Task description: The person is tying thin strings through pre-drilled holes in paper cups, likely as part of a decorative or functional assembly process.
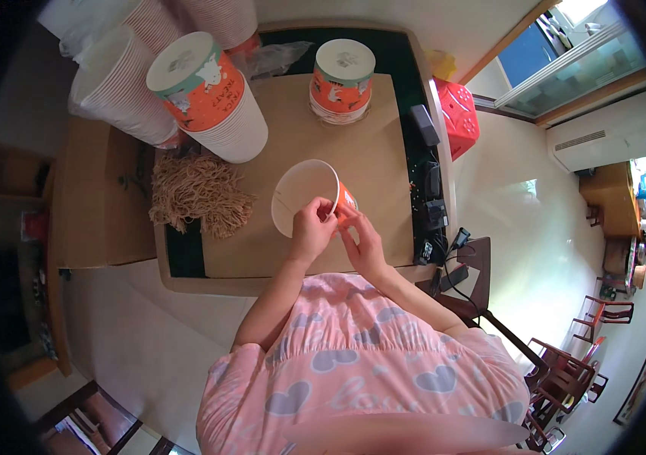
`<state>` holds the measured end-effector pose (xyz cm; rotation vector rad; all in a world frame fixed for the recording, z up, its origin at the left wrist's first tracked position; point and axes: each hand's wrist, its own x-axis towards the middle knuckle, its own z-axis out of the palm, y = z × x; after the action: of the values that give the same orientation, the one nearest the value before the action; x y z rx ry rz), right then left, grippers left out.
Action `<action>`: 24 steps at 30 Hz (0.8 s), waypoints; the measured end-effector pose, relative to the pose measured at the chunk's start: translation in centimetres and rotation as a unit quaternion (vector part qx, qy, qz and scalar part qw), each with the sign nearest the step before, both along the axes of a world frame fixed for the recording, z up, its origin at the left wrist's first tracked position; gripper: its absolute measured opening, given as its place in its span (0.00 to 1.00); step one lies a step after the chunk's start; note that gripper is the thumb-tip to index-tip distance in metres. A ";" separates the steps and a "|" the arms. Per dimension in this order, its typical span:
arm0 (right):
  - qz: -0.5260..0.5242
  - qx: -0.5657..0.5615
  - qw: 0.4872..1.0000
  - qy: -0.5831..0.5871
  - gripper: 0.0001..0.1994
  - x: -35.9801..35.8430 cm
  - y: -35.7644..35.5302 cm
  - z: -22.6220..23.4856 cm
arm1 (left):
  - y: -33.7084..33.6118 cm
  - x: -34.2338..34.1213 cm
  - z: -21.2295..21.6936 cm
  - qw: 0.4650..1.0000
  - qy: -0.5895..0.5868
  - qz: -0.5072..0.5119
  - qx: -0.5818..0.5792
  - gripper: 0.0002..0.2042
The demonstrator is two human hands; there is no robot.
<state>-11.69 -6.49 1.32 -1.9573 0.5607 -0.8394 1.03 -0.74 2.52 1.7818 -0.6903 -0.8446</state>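
An orange paper cup (304,197) with a white inside lies tilted on its side over the brown table (384,174), its mouth facing me. My left hand (312,227) grips the cup's lower rim. My right hand (361,243) pinches at the cup's orange side near the rim, fingers closed on it. A bundle of tan string (198,193) lies on the table to the left of my hands.
Tall stacks of cups (209,98) lean at the back left, and a short stack (343,80) stands at the back middle. Black devices and cables (433,212) line the table's right edge. A red stool (458,114) and wooden chairs (566,364) stand on the floor to the right.
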 end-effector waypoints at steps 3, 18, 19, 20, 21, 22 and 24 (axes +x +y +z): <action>-0.029 -0.009 0.999 0.015 0.08 0.3 -1.0 -1.3 | 0.0 -0.2 -0.9 1.000 -0.007 -0.001 0.002 0.06; -0.066 0.076 0.994 0.046 0.06 1.1 -2.0 -1.2 | 0.3 -0.2 -1.4 0.998 -0.051 -0.014 -0.021 0.07; -0.066 0.076 0.994 0.047 0.06 1.1 -2.0 -1.2 | 0.3 -0.2 -1.3 0.998 -0.048 -0.015 -0.029 0.08; -0.062 0.077 0.994 0.049 0.06 1.1 -2.1 -1.2 | 0.3 -0.3 -1.3 0.998 -0.047 -0.016 -0.029 0.08; -0.057 0.079 0.994 0.052 0.06 1.1 -2.1 -1.1 | 0.3 -0.3 -1.2 0.998 -0.045 -0.017 -0.033 0.08; -0.058 0.079 0.994 0.052 0.06 1.0 -2.2 -1.2 | 0.2 -0.3 -1.2 0.998 -0.043 -0.018 -0.038 0.08; -0.055 0.064 0.994 0.065 0.06 0.9 -2.3 -1.3 | 0.3 -0.4 -1.5 0.998 -0.047 -0.024 -0.040 0.08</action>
<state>-10.74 -8.75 0.01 -1.8865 0.7857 -0.7289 0.67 -0.48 0.98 1.7477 -0.8199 -0.7588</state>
